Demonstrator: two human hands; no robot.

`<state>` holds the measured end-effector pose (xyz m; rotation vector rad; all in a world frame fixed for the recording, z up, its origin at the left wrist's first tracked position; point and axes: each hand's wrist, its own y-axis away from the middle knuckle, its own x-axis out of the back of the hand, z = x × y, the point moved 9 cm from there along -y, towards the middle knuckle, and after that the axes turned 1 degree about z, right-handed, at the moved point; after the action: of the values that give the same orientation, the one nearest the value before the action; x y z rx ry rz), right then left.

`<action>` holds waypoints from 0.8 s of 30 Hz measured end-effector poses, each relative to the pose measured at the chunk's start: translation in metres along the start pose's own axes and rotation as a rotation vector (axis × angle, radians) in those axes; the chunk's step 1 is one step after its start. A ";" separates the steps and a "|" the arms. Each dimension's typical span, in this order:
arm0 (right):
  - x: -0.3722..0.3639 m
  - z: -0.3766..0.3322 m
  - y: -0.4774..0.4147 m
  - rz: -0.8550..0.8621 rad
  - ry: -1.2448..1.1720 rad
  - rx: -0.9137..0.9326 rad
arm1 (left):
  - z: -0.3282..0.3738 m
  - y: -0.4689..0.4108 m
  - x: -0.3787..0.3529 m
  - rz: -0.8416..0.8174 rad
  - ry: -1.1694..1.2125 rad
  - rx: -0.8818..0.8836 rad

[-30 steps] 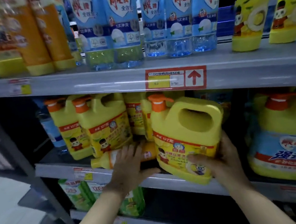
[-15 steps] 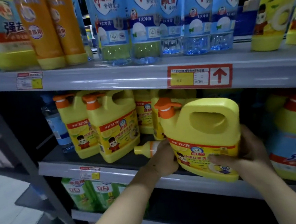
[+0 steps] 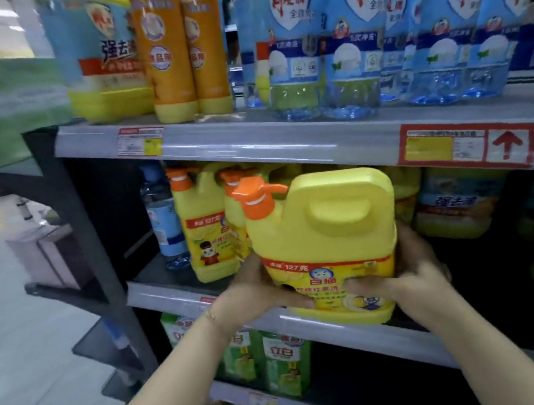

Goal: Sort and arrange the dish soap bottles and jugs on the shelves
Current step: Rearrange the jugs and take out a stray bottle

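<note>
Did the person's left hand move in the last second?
Yes. Along the middle shelf edge, the left hand slid right, from beside the yellow jug onto its lower left side.

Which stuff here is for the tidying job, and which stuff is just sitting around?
For the job: held jug, gripped by left hand and right hand; other jugs; blue bottles; orange bottles; middle shelf.
Just around: arrow tag; grey box on the floor.

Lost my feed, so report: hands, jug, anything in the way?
Left hand and right hand grip the yellow jug low on its sides. Jug upright at middle shelf front edge. Other yellow jugs stand close behind-left.
</note>
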<state>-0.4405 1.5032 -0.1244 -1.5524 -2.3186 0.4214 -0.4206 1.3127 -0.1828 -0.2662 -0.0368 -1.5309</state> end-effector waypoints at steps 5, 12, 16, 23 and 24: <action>-0.096 0.012 -0.026 -0.146 -0.114 -0.035 | 0.010 0.031 0.084 0.132 0.129 -0.049; -0.206 0.026 -0.053 -0.300 -0.108 -0.033 | -0.002 0.056 0.193 0.321 0.215 -0.118; -0.222 0.029 -0.056 -0.189 -0.106 0.016 | -0.018 0.069 0.234 0.347 0.187 -0.140; -0.274 0.026 -0.094 -0.147 -0.062 0.067 | -0.044 0.087 0.270 0.446 0.199 -0.083; -0.283 0.032 -0.103 -0.166 -0.079 0.011 | -0.048 0.089 0.273 0.470 0.207 -0.075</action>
<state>-0.4384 1.2008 -0.1388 -1.3476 -2.4773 0.4606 -0.3268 1.0368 -0.1907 -0.1598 0.2334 -1.0857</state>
